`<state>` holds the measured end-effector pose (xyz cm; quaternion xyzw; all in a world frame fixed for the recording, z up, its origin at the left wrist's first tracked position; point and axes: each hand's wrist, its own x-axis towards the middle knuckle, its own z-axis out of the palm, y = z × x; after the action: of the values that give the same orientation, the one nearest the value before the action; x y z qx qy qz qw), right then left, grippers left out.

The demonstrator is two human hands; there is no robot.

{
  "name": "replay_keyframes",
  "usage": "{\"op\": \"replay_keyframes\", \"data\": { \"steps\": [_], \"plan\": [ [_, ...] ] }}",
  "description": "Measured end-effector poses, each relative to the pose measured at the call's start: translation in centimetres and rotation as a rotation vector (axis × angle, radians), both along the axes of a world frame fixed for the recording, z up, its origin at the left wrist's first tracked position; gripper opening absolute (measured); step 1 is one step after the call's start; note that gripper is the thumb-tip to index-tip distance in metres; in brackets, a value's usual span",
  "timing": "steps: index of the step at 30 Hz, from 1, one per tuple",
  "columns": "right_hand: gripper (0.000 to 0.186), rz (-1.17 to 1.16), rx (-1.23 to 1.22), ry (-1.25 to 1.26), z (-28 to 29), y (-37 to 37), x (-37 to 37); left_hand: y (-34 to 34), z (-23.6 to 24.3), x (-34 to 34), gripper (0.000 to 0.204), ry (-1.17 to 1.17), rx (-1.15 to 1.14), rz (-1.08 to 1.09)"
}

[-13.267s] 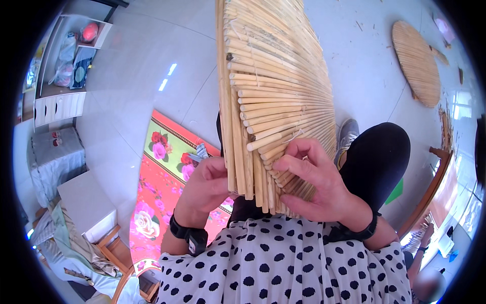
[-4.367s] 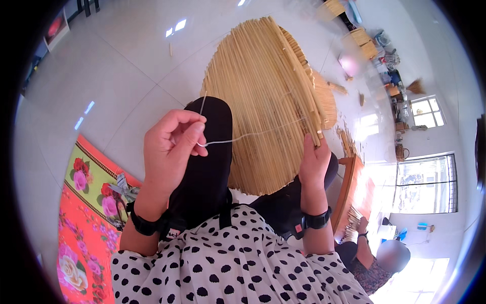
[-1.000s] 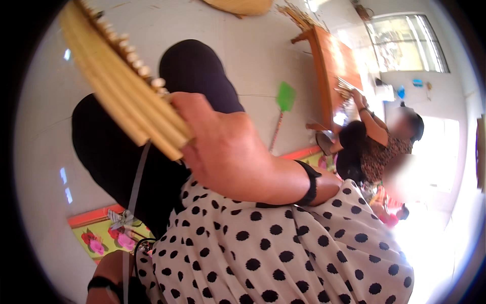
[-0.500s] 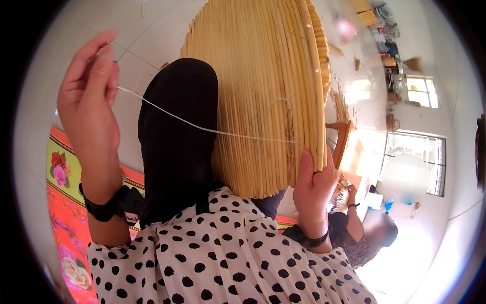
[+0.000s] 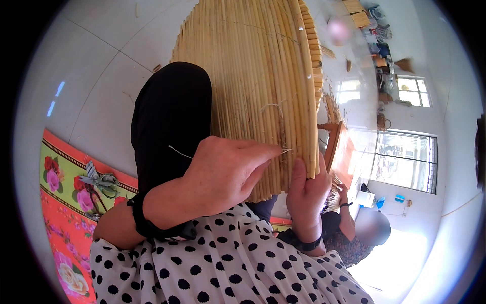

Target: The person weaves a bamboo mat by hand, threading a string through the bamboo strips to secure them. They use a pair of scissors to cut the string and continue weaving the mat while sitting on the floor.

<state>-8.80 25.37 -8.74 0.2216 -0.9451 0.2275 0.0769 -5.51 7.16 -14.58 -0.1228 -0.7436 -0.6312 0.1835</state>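
Note:
Across my lap stands a panel of pale reeds (image 5: pixel 243 76), its stalks side by side and running lengthwise. My left hand (image 5: pixel 228 164) is closed, thumb and finger pinched on a white thread right against the reeds near the panel's right edge. The thread's loose end (image 5: pixel 180 152) sticks out to the left of that hand, over my black-clad knee. My right hand (image 5: pixel 307 195) grips the lower right corner of the panel, thumb in front, with the other fingers mostly hidden behind. Above the pinch, a second strand (image 5: pixel 271 105) curls on the reeds.
On the flowered red and green mat (image 5: pixel 55 223) at left lie grey-handled shears (image 5: pixel 104 183). A co-worker (image 5: pixel 349 233) sits at right, near a wooden stool or bench (image 5: pixel 341 147). Loose reed pieces (image 5: pixel 331 109) and a broom (image 5: pixel 405 64) are farther off.
My left hand has come from the far left, where it held the thread drawn out taut, to the reeds' right edge. The shears have come into view. My right hand keeps its grip.

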Motion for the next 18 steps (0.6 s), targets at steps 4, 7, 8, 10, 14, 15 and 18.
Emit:
{"op": "replay_keyframes", "data": {
  "steps": [4, 7, 8, 10, 14, 15, 18],
  "plan": [
    [0.021, -0.015, 0.034, -0.019, 0.15, -0.06, 0.17, -0.27, -0.08, 0.17, 0.021, -0.018, -0.028, -0.004],
    [0.021, -0.009, 0.027, -0.012, 0.17, -0.14, 0.12, -0.29, -0.17, 0.28, 0.021, -0.005, -0.022, 0.019],
    [0.022, -0.012, 0.026, -0.013, 0.16, -0.19, 0.19, -0.3, -0.21, 0.34, 0.021, 0.004, -0.017, 0.029],
    [0.022, -0.014, 0.021, -0.012, 0.16, -0.26, 0.29, -0.37, -0.22, 0.4, 0.021, -0.01, -0.028, 0.02],
    [0.022, -0.007, 0.032, -0.003, 0.11, -0.19, 0.23, -0.51, -0.12, 0.39, 0.02, -0.03, -0.045, 0.006],
    [0.022, -0.004, 0.04, -0.001, 0.12, -0.13, 0.19, -0.57, -0.03, 0.36, 0.02, -0.031, -0.045, 0.006],
    [0.022, -0.005, 0.03, -0.022, 0.12, 0.04, 0.13, -0.67, 0.15, 0.32, 0.02, -0.038, -0.049, 0.006]
  ]
}}
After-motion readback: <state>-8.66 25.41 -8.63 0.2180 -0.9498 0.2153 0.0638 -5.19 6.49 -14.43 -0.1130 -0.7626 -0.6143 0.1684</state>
